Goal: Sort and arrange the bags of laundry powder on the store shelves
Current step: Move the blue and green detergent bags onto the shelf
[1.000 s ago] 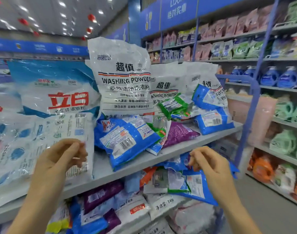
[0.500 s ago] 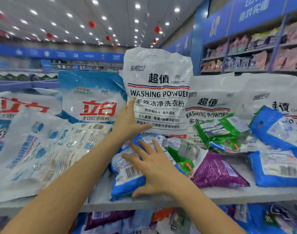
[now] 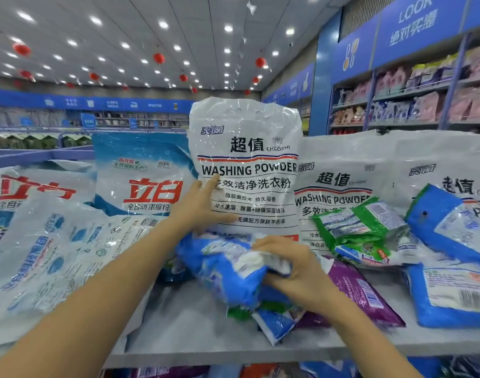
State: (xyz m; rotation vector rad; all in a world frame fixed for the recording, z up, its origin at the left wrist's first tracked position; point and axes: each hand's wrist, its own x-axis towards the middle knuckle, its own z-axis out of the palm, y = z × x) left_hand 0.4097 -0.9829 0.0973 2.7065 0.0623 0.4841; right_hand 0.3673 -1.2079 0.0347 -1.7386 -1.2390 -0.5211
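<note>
- Head view, centre of the frame: the left hand [image 3: 197, 205] is lying spread, fingers straight, against the lower left face of the tall white bag [image 3: 247, 159], which is standing upright at the back of the shelf [image 3: 206, 342].
- Just below centre, the right hand [image 3: 296, 271] is curling its fingers round the small blue bag [image 3: 227, 268], which is tilting over a loose heap of packets in the middle of the shelf.
- To the right, a green bag [image 3: 361, 222] and a purple bag [image 3: 361, 293] are lying flat; at centre left, a blue-and-white bag [image 3: 143, 173] is leaning upright.
- The small blue bag is crumpling under the fingers, so it looks soft and light, and its glossy film is probably slippery. Taking it round the filled middle seems safer than by a corner.
- The tall white bag looks heavy and slumpy; I would be steadying it low on both sides rather than tugging the thin top seam.
</note>
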